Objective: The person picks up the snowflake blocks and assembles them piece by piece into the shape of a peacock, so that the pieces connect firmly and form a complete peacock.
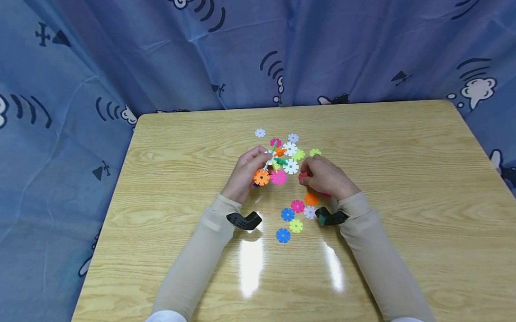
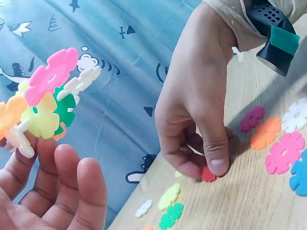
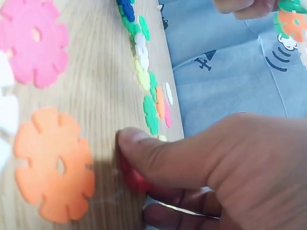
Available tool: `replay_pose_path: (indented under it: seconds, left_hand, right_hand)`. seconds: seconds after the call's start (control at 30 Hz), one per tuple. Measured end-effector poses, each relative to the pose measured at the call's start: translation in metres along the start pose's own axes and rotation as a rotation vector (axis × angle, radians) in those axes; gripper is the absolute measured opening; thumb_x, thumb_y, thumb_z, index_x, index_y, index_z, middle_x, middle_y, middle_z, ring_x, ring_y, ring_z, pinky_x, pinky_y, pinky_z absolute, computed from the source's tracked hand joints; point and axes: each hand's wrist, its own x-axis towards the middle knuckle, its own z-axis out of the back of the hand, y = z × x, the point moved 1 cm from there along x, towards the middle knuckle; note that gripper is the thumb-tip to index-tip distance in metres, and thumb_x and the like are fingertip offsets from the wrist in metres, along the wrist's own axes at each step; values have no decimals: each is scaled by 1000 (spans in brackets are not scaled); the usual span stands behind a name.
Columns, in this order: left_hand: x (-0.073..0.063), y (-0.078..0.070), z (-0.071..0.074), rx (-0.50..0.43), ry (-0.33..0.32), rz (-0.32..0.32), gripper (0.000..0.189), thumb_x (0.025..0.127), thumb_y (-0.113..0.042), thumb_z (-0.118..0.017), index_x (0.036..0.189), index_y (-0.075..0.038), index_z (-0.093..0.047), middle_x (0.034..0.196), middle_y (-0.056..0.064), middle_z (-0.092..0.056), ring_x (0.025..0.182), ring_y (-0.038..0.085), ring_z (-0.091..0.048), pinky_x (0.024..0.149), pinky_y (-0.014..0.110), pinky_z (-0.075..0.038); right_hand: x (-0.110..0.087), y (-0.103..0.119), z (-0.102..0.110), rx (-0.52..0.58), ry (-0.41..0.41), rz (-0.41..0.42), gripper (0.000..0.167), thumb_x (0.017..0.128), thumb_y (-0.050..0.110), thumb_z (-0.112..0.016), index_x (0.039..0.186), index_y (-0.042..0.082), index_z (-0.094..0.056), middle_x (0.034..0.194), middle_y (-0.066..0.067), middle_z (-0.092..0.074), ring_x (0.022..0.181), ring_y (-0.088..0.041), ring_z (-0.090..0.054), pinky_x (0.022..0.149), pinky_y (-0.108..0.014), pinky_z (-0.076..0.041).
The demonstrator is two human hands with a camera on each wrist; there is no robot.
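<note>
The left hand [image 1: 246, 173] pinches the disc cluster [image 2: 44, 115], apparently part-built, several discs joined. Right of the cluster, the right hand's [image 1: 327, 178] curled fingers pinch 1 red disc [image 3: 135, 179]; loose discs [image 1: 297, 206] beyond and nearer than it remain unjoined.

A: where's each view from?
B: head's up high, angled forward and down at the table [image 1: 181, 287] and curtain [image 1: 245, 38]. wrist ones are way closer and tilted, left one facing across to the right hand [image 2: 194, 96].
A: overlap?
B: both wrist views catch that hand plus its red disc [image 2: 207, 174].
</note>
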Motion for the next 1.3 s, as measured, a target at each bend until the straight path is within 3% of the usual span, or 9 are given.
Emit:
replay_pose_path:
  seconds: [0.13,0.27,0.33,0.43,0.53,0.6,0.8,0.97,1.3]
  left_hand:
    - [1,2,0,14,33,29,20,100,-25,-55,84,-12,-56,87,-1,-55,91,18,-55,94,38,-41]
    - [1,3,-3,44,81,79,22,101,-26,-55,82,-14,-57,86,2,-56,92,22,-55,88,36,-43]
    - [2,4,-4,61,104,90,21,101,-27,-55,84,-15,-58,88,4,-56,96,25,-53,89,36,-43]
    - [1,6,-5,82,137,92,20,102,-27,-54,88,-15,-60,91,3,-55,99,27,-51,91,37,-42]
    - [1,8,-4,112,162,90,19,104,-26,-52,94,-14,-63,94,1,-56,99,22,-51,95,37,-41]
    - [1,8,-3,123,175,88,19,104,-26,-52,97,-13,-63,94,-2,-55,97,18,-51,96,37,-41]
    - [0,6,-3,110,219,66,18,105,-22,-50,97,-11,-62,91,0,-53,95,22,-49,96,38,-41]
    - [-1,4,-5,133,232,51,20,105,-21,-49,95,-10,-62,101,-3,-55,101,18,-50,95,34,-43]
    - [1,5,-5,123,250,39,20,106,-18,-49,92,-9,-62,93,-2,-53,93,19,-49,87,31,-45]
  right_hand:
    - [0,-4,3,20,-49,-56,25,95,19,-70,111,5,-57,97,-12,-59,87,-27,-54,69,-34,-44]
    - [-3,-10,13,110,-159,-69,21,101,12,-59,119,2,-56,97,-17,-65,82,-29,-56,70,-34,-45]
    - [-6,-12,20,232,-214,-61,23,104,11,-53,125,1,-57,101,-19,-66,81,-30,-59,70,-32,-49]
    - [-12,-9,29,518,-273,-35,28,105,10,-52,131,-1,-57,103,-17,-68,79,-26,-65,72,-29,-58]
    - [-16,-1,35,782,-274,-2,32,104,12,-57,132,-3,-57,98,-5,-71,77,-16,-69,75,-27,-62]
    - [-18,5,38,862,-258,10,34,103,13,-59,132,-4,-57,92,5,-72,76,-9,-69,76,-25,-62]
    - [-21,18,37,879,-210,19,35,103,17,-59,131,-4,-60,93,17,-72,80,-5,-70,76,-22,-60]
    - [-21,22,35,842,-201,18,36,103,24,-60,130,1,-64,96,15,-72,82,-7,-69,77,-22,-59]
    - [-24,24,36,842,-195,16,34,102,26,-61,127,5,-66,98,13,-73,83,-9,-69,80,-26,-59]
